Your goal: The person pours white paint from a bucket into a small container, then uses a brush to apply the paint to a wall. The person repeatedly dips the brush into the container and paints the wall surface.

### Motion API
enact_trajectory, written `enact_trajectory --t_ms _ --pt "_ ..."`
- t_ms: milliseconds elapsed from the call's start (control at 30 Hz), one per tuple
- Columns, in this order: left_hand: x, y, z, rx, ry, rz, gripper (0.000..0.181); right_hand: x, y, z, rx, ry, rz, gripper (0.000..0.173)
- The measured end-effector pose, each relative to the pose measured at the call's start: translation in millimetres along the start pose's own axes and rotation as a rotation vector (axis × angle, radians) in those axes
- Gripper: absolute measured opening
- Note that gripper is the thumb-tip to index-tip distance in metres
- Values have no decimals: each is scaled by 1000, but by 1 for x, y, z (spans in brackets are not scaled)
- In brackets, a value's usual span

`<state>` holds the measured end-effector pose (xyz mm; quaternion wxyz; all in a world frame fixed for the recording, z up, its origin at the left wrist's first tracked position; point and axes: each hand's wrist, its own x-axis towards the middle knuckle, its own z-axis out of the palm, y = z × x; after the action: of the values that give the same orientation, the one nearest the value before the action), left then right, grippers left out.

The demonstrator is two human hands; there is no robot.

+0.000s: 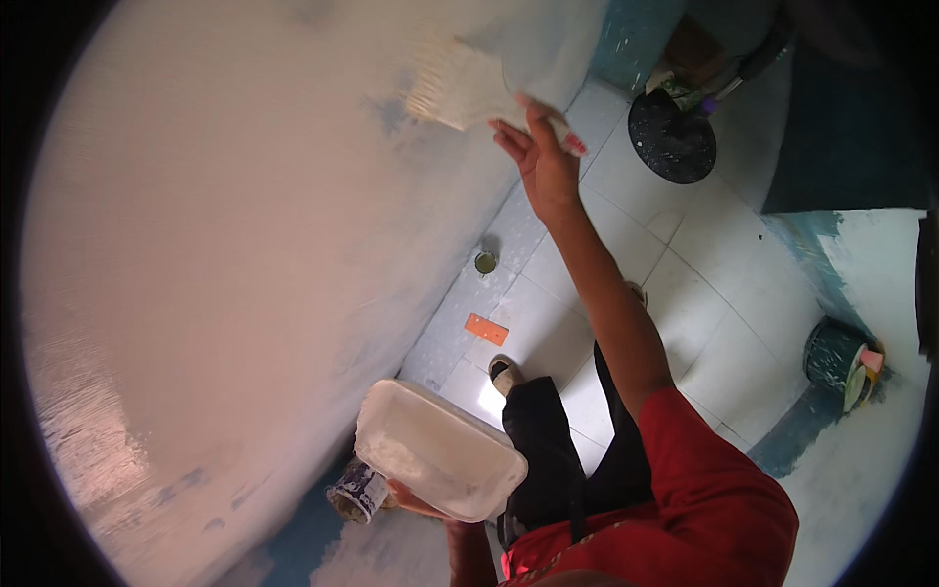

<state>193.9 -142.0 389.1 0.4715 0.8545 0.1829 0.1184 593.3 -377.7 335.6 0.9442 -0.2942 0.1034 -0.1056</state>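
My left hand (418,502) grips the near edge of a white plastic tray (440,455), smeared inside with pale residue. Raised at the upper middle, my right hand (546,147) holds a wide, pale brush (462,88) by its handle, whose end has a red mark. The bristles, somewhat blurred, are against or very close to the wall (257,220), coated in whitish paint with bluish-grey patches. Whether they touch it cannot be told.
On the tiled floor (704,293) are a small cup (485,262) and an orange rectangular block (486,329). A paint-stained bucket (357,493) stands below the tray. At right is a dark green bucket (832,356); at the top, a black round object (671,143).
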Motion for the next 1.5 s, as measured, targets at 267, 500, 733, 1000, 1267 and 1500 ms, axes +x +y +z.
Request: enact_trajectory --t_ms 267,500,733,1000,1267,1500 --pt "19 23 38 86 313 109 44 9 119 -154 -360 296 156 31" --pt "10 23 31 220 313 232 42 -40 76 -27 -394 86 92 25" --pt "-9 -9 4 -154 237 -30 54 -88 -51 113 -46 -179 -142 26" --pt "-33 -25 -20 -148 179 -286 67 -82 84 24 -99 81 -1 26" --pt "-24 10 -11 -413 192 -209 58 -108 118 -92 -451 124 65 17" --pt "1 115 -33 -1139 -12 -421 56 -272 -46 -50 -513 179 180 14"
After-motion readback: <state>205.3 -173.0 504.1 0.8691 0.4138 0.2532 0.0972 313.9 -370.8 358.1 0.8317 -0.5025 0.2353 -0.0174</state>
